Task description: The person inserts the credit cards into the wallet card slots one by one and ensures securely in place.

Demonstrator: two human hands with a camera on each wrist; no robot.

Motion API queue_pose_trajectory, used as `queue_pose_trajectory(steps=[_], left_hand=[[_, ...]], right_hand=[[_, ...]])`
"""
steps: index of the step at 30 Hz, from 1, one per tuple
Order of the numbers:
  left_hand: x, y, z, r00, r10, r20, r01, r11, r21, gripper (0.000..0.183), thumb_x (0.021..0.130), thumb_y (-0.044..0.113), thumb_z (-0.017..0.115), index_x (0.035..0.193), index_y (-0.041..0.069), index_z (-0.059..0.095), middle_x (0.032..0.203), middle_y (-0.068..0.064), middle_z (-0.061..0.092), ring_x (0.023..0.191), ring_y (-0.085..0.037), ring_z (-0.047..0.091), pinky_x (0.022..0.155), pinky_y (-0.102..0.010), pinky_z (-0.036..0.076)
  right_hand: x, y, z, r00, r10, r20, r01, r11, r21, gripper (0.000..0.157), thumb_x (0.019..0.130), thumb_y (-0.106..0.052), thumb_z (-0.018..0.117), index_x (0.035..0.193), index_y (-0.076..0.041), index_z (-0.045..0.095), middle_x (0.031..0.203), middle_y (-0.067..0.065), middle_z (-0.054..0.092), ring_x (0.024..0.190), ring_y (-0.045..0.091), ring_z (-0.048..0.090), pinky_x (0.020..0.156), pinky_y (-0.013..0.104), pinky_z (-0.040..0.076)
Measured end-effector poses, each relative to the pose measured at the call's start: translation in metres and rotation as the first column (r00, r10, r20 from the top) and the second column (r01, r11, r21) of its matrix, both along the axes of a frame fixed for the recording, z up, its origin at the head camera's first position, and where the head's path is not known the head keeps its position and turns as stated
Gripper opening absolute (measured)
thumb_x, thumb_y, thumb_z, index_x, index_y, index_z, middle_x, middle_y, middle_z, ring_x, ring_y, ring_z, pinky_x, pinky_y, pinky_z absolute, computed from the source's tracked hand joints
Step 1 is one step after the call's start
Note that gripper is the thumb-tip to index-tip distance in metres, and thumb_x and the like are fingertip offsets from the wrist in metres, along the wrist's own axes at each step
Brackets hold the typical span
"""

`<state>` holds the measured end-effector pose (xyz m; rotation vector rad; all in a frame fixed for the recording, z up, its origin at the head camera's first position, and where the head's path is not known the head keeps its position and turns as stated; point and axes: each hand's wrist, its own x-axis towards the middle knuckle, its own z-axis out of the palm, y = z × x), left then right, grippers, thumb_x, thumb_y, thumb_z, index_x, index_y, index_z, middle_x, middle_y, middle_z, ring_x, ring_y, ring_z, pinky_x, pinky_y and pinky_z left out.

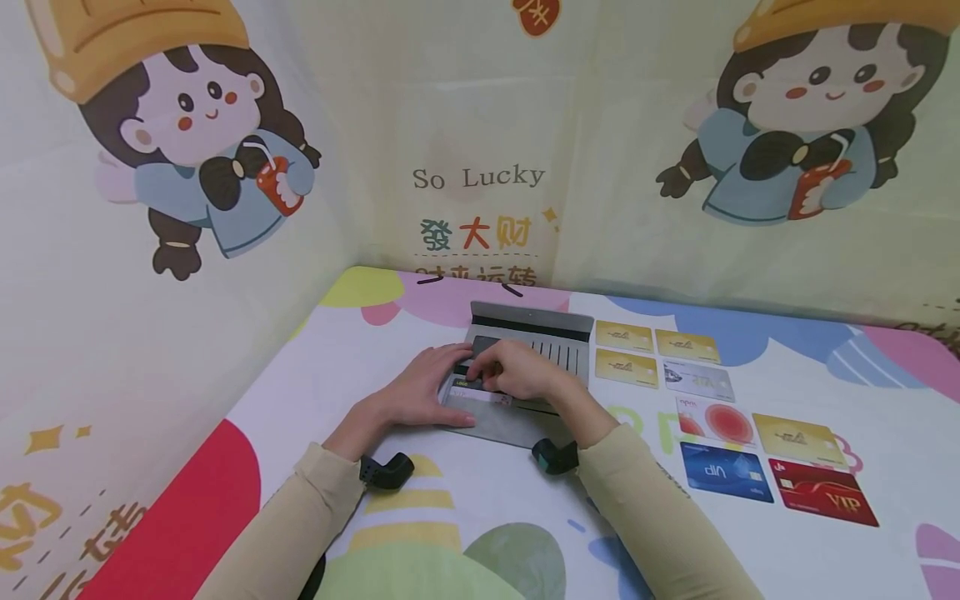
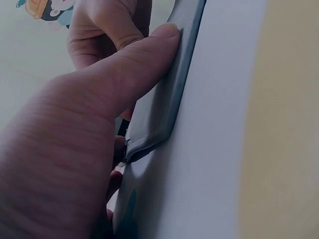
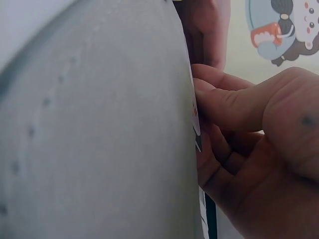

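A grey card holder [image 1: 495,427] with a row of slots lies unfolded on the table. My left hand [image 1: 417,387] rests over its left edge, fingers extended toward the slots and thumb [image 2: 149,52] laid straight along the near flap. The right hand [image 1: 521,371] reaches over the slots, with thumb and curled index finger pinching a dark card [image 1: 461,384] marked LOGO. Just below it shows a whitish VIP card [image 1: 480,397] in the holder. Thumb [image 3: 224,102] and fingers of the right hand meet at the card edges in the right wrist view. My hands hide part of the slots.
To the right lie several loose cards: gold cards [image 1: 623,336], a silver card [image 1: 698,380], a white card with a red circle [image 1: 715,422], a blue VIP card [image 1: 726,472] and a red VIP card [image 1: 825,492]. Printed cloth walls [image 1: 465,108] stand behind and left.
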<state>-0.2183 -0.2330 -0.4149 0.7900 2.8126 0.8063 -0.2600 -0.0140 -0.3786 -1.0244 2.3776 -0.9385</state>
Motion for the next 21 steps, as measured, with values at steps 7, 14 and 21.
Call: queue_pose_trajectory(steps=[7,14,21], left_hand=[[0.000,0.000,0.000,1.000,0.001,0.006,-0.001,1.000,-0.005,0.100,0.078,0.057,0.078,0.155,0.008,0.036,0.161,-0.008,0.032,0.148,-0.029,0.024,0.119,-0.051,0.019],[0.001,0.000,0.000,1.000,0.005,0.003,-0.005,1.000,-0.004,0.101,0.078,0.059,0.078,0.155,0.009,0.036,0.161,-0.007,0.033,0.148,-0.029,0.024,0.119,-0.051,0.019],[0.001,-0.001,0.001,1.000,0.003,0.004,-0.002,1.000,-0.011,0.102,0.078,0.059,0.077,0.156,0.010,0.035,0.161,-0.007,0.032,0.148,-0.028,0.024,0.120,-0.051,0.018]], right_hand=[[0.000,0.001,0.001,0.999,-0.013,0.031,0.014,1.000,-0.021,0.023,0.094,0.004,0.065,0.111,-0.007,0.075,0.084,0.000,0.062,0.079,0.016,0.056,0.071,0.028,0.048],[-0.003,0.007,0.003,0.998,-0.033,0.047,0.036,0.997,-0.067,0.023,0.096,-0.002,0.066,0.116,-0.009,0.074,0.096,0.002,0.065,0.089,0.019,0.057,0.080,0.032,0.050],[-0.006,0.015,0.006,1.000,-0.011,0.013,0.012,0.996,-0.083,0.026,0.095,-0.006,0.069,0.121,-0.007,0.072,0.093,0.000,0.065,0.087,0.018,0.057,0.079,0.032,0.050]])
